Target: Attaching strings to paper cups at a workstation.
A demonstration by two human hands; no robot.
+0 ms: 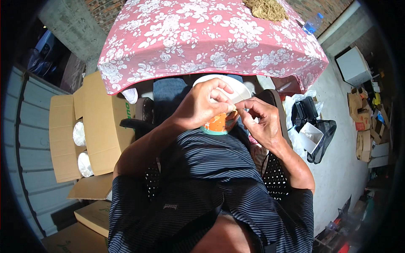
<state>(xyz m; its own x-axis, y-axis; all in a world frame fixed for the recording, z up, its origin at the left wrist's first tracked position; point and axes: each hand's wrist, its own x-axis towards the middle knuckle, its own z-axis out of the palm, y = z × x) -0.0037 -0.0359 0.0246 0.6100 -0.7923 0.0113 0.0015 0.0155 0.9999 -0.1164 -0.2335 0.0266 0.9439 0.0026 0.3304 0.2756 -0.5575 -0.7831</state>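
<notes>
An orange paper cup (217,125) with a teal base and pale print stands in my lap, against my striped shirt. My left hand (205,103) is over its left side, thumb and fingertips pressed together at the rim. From the right, my right hand (262,121) meets it there, thumb and index finger in a pinch. A small yellowish bit shows between the two hands' fingertips, too small to name. Behind the hands is a white round container (241,87), partly covered by my left hand. The inside of the cup is hidden by my fingers.
A table with a pink floral cloth (177,46) is ahead, bearing a tan fibre bundle (266,9) and a plastic bottle (312,24). An open cardboard box (99,126) with white wrapped rolls stands left. Right lie a black bag (324,139) and a white box (311,137).
</notes>
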